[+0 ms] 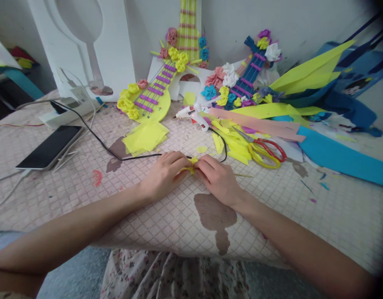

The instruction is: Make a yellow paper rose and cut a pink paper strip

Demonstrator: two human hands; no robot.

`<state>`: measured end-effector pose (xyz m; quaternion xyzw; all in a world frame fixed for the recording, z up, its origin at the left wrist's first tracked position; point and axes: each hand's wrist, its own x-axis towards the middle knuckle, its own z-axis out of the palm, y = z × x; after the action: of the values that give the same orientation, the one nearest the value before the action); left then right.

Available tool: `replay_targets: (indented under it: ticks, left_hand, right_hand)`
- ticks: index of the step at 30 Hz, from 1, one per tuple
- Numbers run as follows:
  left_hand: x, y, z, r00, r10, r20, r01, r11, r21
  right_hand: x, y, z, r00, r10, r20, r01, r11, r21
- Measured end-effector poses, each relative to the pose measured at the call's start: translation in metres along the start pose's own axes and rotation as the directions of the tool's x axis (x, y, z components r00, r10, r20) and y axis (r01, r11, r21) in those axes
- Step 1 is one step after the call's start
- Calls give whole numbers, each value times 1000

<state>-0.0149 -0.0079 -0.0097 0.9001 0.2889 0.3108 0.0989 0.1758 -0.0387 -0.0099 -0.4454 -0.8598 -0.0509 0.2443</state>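
Between my fingertips is a small crumpled piece of yellow paper (193, 161), pinched from both sides just above the table. My left hand (168, 172) is closed on its left part, and my right hand (218, 178) is closed on its right part. A thin stick (244, 175) pokes out beyond my right fingers; whether I hold it is hidden. Behind my left hand lies a stack of yellow paper squares (145, 137). A white glue gun (194, 116) rests farther back, its black cord (138, 157) passing behind my hands.
Scissors (266, 153) with red and yellow handles lie right among yellow paper strips (238, 145). At left are a phone (51, 147) and a power strip (68, 109). Decorated paper guitars (162, 95) lean at the back. Blue paper (344, 155) covers the right side.
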Motion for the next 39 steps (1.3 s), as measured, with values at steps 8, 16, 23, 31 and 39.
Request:
replay_targets:
  ticks: [8, 16, 23, 31, 39]
  left_hand:
    - [0, 1, -3, 999, -3, 34, 2, 1000, 20]
    - [0, 2, -2, 998, -25, 49, 23, 999, 34]
    - [1, 3, 0, 999, -25, 23, 23, 998, 65]
    - [0, 2, 1, 999, -25, 45, 20, 993, 118]
    - [0, 3, -1, 997, -42, 62, 33, 991, 128]
  right_hand:
    - [0, 0, 1, 1000, 5, 1, -5, 1000, 19]
    - [0, 0, 0, 1000, 6, 0, -6, 999, 45]
    - [0, -1, -1, 999, 28, 24, -29, 999, 24]
    - [-1, -2, 1, 1000, 3, 19, -3, 1000, -23]
    - [-2, 2, 2, 999, 37, 9, -38, 992, 118]
